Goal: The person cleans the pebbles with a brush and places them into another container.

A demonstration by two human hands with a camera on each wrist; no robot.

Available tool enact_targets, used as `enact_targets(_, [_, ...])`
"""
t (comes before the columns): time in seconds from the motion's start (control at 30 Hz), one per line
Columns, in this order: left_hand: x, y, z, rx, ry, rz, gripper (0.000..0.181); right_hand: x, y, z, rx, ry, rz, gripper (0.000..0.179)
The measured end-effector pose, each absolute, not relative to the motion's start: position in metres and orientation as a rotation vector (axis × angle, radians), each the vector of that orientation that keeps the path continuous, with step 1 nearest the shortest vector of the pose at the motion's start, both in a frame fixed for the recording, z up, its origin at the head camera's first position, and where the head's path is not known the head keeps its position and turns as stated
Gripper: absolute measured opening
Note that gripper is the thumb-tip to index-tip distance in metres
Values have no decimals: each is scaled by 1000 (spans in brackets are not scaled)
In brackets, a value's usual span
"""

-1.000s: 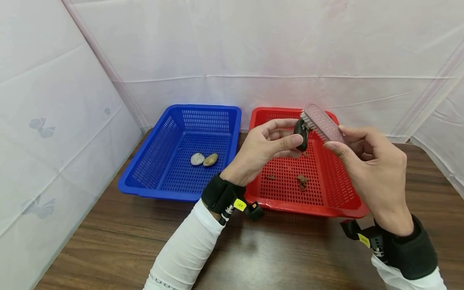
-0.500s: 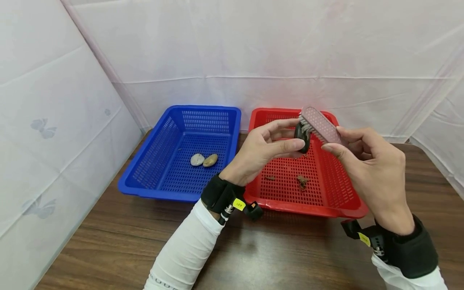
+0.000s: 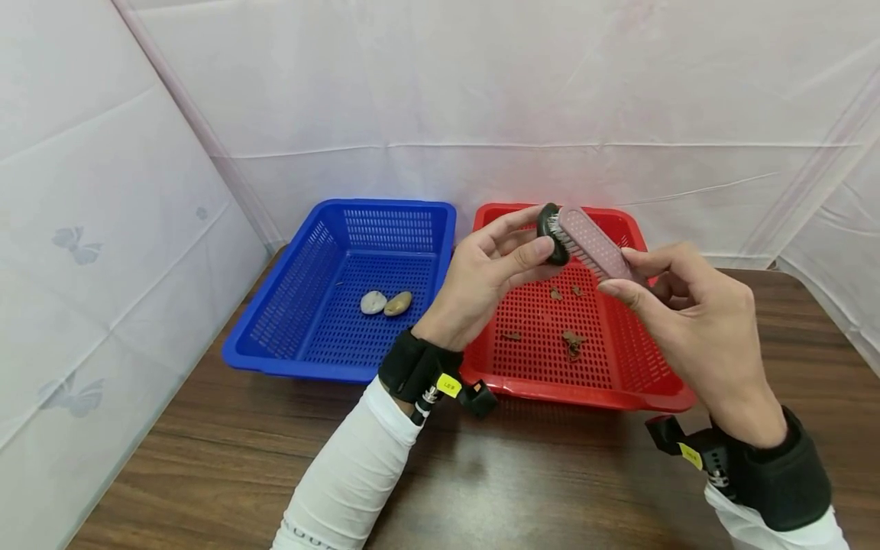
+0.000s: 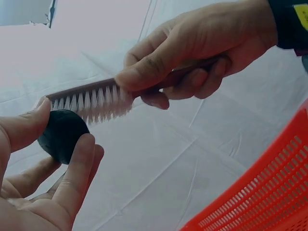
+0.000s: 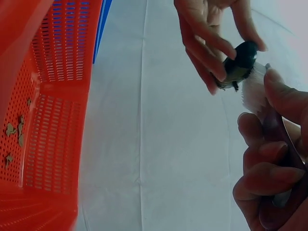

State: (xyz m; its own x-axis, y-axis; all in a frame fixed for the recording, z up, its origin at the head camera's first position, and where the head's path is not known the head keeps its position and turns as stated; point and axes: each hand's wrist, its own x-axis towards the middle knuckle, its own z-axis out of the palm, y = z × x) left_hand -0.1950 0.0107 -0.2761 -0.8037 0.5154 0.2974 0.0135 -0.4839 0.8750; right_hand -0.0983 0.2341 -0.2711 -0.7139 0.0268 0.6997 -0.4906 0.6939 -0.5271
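The pink brush (image 3: 593,238) is being gripped at its handle by the right hand (image 3: 701,317), the fingers being curled closely round it and the thumb being laid near the bristle end. Slightly farther forward, the dark stone (image 4: 63,134) is being pinched by the left hand (image 3: 484,271) between the thumb and partly bent fingers, the hand being spread only to the stone's width and the palm being held off it. The governing relation is being set between stone and bristles: the stone's right-hand side is being presented to the bristles, which appear to be touching it. In the head view, the brush's long axis is being slanted from its head at upper left to its handle at lower right, while the stone is being held nearly on end, its top tipped leftward. From the right hand, the stone is being separated by the brush head, leftward and slightly farther; the left hand is nearer. Both items are being held above the red basket (image 3: 564,393), where brown scraps (image 3: 573,344) are being caught. Leftward, a white stone (image 3: 373,302) and a tan stone (image 3: 398,303) are being contained in the blue basket (image 3: 302,370). The rear is being closed off by white sheeting (image 3: 412,92).
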Motion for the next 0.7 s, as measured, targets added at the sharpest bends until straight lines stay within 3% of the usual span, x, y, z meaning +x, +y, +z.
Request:
enact_targets(0.5, [-192, 11, -278, 886, 1538, 2230, 46, -100, 233, -271, 329, -2148, 956, 38])
enact_targets(0.7, [-195, 9, -276, 792, 1470, 2378, 41, -100, 228, -274, 393, -2141, 921, 64])
